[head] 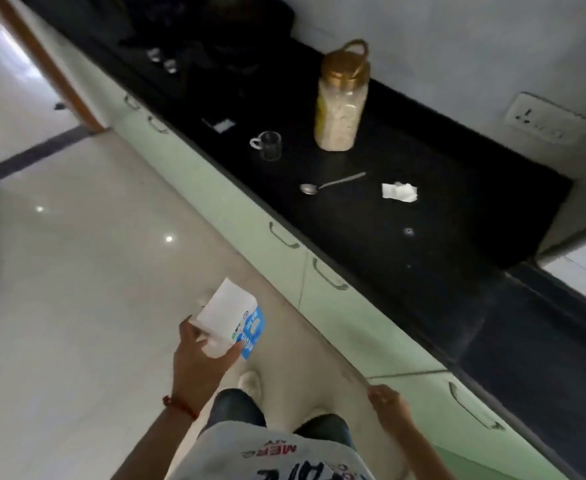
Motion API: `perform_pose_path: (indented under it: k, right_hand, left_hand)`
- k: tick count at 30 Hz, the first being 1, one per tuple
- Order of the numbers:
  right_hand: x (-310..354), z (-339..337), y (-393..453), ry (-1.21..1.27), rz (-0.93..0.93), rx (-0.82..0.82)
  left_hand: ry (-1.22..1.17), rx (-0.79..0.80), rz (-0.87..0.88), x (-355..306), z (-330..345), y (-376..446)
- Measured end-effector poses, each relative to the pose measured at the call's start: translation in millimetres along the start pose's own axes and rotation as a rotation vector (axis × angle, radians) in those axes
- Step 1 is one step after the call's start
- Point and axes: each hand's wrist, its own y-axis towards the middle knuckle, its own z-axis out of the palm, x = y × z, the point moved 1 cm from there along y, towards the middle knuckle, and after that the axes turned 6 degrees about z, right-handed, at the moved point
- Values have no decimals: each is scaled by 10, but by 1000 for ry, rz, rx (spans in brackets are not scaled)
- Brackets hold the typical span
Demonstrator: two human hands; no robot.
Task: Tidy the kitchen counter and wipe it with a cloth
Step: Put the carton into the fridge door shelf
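Note:
My left hand (200, 355) grips a white and blue carton (231, 318) out over the floor, away from the black counter (371, 230). My right hand (387, 403) hangs low near the cabinet fronts, fingers curled with nothing in them. On the counter lie a metal spoon (329, 184) and a crumpled white paper scrap (399, 192). A small clear glass cup (267, 144) stands to the left of a tall plastic jar (342, 98) with a golden lid. No cloth is in view.
Pale green cabinet doors with metal handles (284, 235) run under the counter. A dark stove area (194, 53) with knobs lies at the far end, a small flat card (220, 124) near it. A wall socket (548, 119) sits on the right. Glossy tiled floor (77, 271) spreads left.

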Motion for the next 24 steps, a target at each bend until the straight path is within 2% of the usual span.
perform_pose_path:
  k: [8, 11, 15, 19, 24]
  right_hand:
    - [1356, 778, 149, -347, -197, 180]
    - [2000, 1251, 101, -494, -342, 223]
    - [2814, 1926, 80, -632, -467, 255]
    - [3458, 2447, -4, -694, -533, 282]
    - [4121, 2925, 21, -742, -522, 291]
  left_hand:
    - [-4, -433, -314, 857, -1188, -268]
    - [-6, -562, -397, 1165, -1660, -269]
    - [-10, -647, -475, 1497, -2236, -108]
    - [-38, -714, -459, 1655, -2746, 166]
    - [-47, -768, -437, 1746, -3284, 657]
